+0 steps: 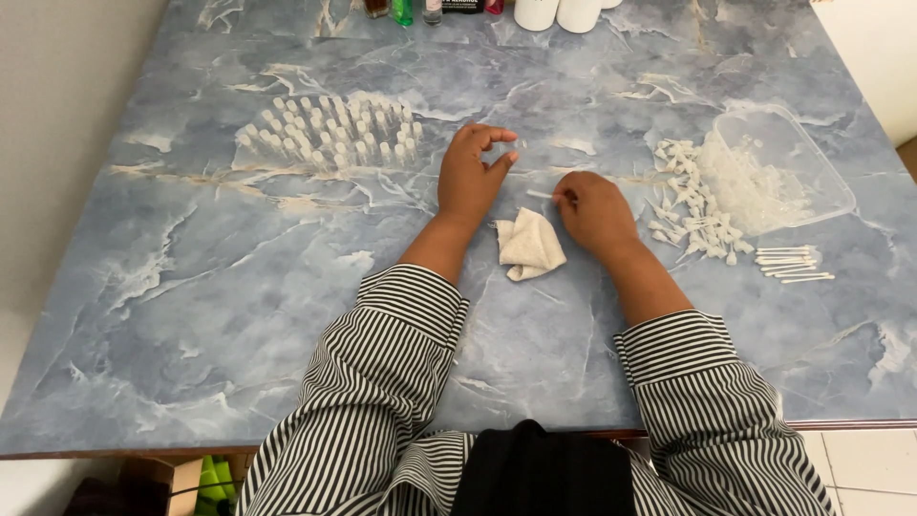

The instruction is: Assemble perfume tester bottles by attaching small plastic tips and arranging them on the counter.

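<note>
a blue marbled stone-look bench [239, 306] carries the rest. at its far edge stand two white round containers [559, 13] and a row of small coloured bottles [415, 10]. a crumpled beige cloth [528, 245] lies near the bench's middle.

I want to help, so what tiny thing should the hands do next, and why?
Probably bring the swab tip to the small clear vial. The right hand pinches the swab, pointing left, and the left hand holds the vial between thumb and finger just above it. They are close but apart, so a short move should join them.
</note>
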